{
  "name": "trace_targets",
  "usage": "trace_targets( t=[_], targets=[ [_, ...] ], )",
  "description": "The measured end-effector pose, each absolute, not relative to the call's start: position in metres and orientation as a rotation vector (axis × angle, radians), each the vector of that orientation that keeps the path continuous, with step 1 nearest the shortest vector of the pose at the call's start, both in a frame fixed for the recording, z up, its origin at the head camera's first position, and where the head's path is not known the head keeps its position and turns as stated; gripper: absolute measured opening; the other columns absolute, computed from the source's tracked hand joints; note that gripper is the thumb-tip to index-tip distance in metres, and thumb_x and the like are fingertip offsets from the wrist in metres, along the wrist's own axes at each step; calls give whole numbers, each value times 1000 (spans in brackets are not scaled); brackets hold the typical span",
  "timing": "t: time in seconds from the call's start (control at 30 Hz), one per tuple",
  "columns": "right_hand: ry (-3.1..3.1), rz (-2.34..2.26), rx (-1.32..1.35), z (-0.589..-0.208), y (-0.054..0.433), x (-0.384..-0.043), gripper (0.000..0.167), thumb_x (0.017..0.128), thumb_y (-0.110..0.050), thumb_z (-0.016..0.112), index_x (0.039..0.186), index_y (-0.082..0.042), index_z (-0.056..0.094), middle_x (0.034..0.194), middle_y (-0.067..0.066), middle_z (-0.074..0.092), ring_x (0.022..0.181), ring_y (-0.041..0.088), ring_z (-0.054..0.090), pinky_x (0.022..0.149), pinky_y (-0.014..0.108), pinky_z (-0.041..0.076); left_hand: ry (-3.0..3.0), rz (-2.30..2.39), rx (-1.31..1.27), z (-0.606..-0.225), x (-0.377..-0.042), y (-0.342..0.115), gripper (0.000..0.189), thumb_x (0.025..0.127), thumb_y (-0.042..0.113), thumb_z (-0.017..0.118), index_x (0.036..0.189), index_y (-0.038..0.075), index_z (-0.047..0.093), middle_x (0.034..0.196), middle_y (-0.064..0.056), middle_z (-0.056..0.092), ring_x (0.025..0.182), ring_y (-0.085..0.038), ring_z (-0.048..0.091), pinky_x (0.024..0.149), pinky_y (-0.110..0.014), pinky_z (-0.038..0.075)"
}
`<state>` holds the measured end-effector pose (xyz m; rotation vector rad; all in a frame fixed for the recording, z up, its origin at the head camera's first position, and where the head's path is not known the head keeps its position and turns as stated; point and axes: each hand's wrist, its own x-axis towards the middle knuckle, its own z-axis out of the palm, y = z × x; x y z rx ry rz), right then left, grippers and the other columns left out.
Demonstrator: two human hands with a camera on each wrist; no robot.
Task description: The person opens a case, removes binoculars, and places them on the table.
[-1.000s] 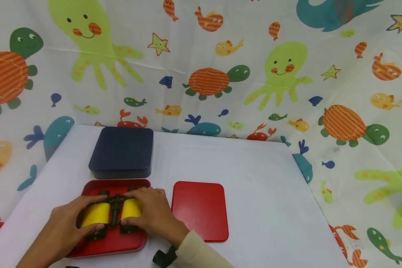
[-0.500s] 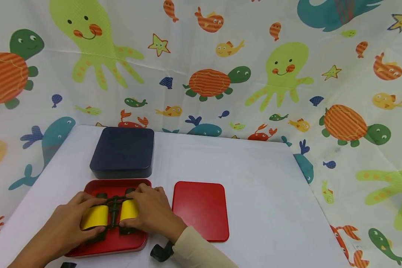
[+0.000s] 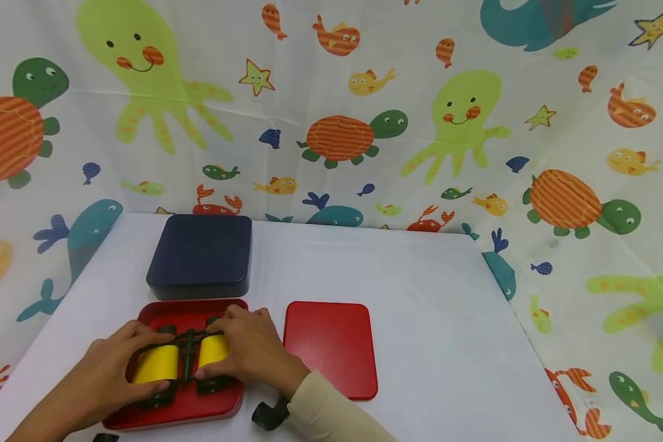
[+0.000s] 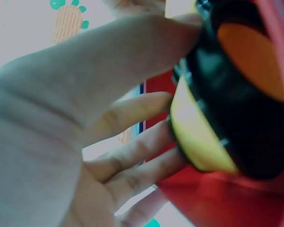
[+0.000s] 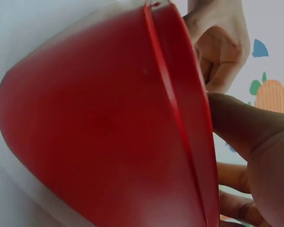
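A pair of black binoculars (image 3: 187,356) with yellow barrels lies within a shallow red tin (image 3: 171,420). My left hand (image 3: 107,371) grips the left barrel, thumb on the near side and fingers on the far side. Around the right barrel curls my right hand (image 3: 251,351), gripping it the same way. In the left wrist view, the binoculars (image 4: 198,135) show an orange lens close to the tin's red wall. The right wrist view is mostly the outside of the red tin (image 5: 104,123), with my right hand (image 5: 260,142) at its rim.
Behind the tin stands a closed dark navy box (image 3: 201,255). A flat red lid (image 3: 331,350) lies to the right on the white table (image 3: 431,331). Close to the right wrist shows a black rounded object (image 3: 269,414). A sea-animal curtain (image 3: 287,49) hangs behind.
The head view has tilted slightly. Both hands keep their hold on the binoculars, which stay inside the tin with little visible movement.
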<state>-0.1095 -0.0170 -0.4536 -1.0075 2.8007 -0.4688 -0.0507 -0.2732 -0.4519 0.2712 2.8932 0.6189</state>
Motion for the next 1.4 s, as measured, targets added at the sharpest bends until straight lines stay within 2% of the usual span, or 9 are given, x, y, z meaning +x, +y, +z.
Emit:
trace_targets(
  t=[0.13, 0.3, 0.4, 0.53, 0.77, 0.97, 1.17, 1.4],
  targets=[
    [2792, -449, -1036, -455, -14, -111, 71, 79, -76, 77, 138, -38, 69, 117, -17, 64, 103, -3, 52, 85, 24, 42, 2743, 690, 252, -450, -54, -283, 82, 73, 43, 96, 143, 12, 65, 133, -14, 59, 111, -32, 61, 89, -61, 62],
    [2683, -446, -1124, -449, -4, -116, 67, 86, -64, 79, 146, -36, 65, 127, -15, 64, 109, -2, 57, 91, 20, 45, 2628, 731, 191, -449, -56, -286, 91, 71, 35, 98, 149, 12, 59, 142, -21, 55, 120, -43, 58, 88, -61, 62],
    [2596, -487, -1167, -444, 2, -120, 64, 88, -49, 84, 147, -32, 64, 131, -12, 64, 110, -1, 58, 91, 16, 45, 2630, 742, 196, -450, -55, -286, 91, 70, 32, 99, 149, 13, 59, 142, -20, 54, 121, -43, 58, 88, -61, 62],
    [2564, -473, -1180, -440, 5, -122, 70, 84, -37, 89, 149, -33, 63, 133, -12, 62, 110, 1, 58, 91, 15, 45, 2655, 748, 230, -449, -54, -285, 90, 69, 28, 99, 149, 13, 59, 141, -17, 54, 121, -40, 58, 89, -61, 62],
    [2627, -442, -1178, -448, 2, -120, 72, 80, -40, 91, 147, -35, 65, 129, -15, 62, 112, -2, 55, 94, 20, 43, 2699, 702, 241, -451, -52, -282, 90, 64, 26, 101, 144, 16, 63, 141, -15, 55, 116, -35, 59, 88, -61, 61],
    [2679, -437, -1185, -450, -1, -116, 71, 77, -42, 93, 143, -36, 67, 126, -18, 64, 116, -6, 54, 95, 25, 38, 2768, 616, 234, -452, -49, -281, 87, 61, 31, 101, 139, 18, 67, 138, -14, 58, 113, -31, 59, 83, -55, 52],
    [2670, -516, -1191, -444, 1, -119, 73, 76, -39, 92, 144, -34, 66, 129, -16, 62, 116, -4, 53, 90, 19, 38, 2832, 618, 248, -443, -48, -279, 87, 59, 26, 102, 139, 16, 68, 136, -15, 60, 112, -32, 60, 84, -61, 53],
    [2672, -645, -1221, -435, 6, -120, 74, 79, -35, 88, 149, -32, 61, 138, -14, 59, 123, -1, 52, 97, 16, 40, 2927, 636, 234, -425, -47, -275, 89, 57, 18, 103, 138, 12, 67, 133, -16, 60, 109, -35, 61, 82, -71, 54]
  ],
)
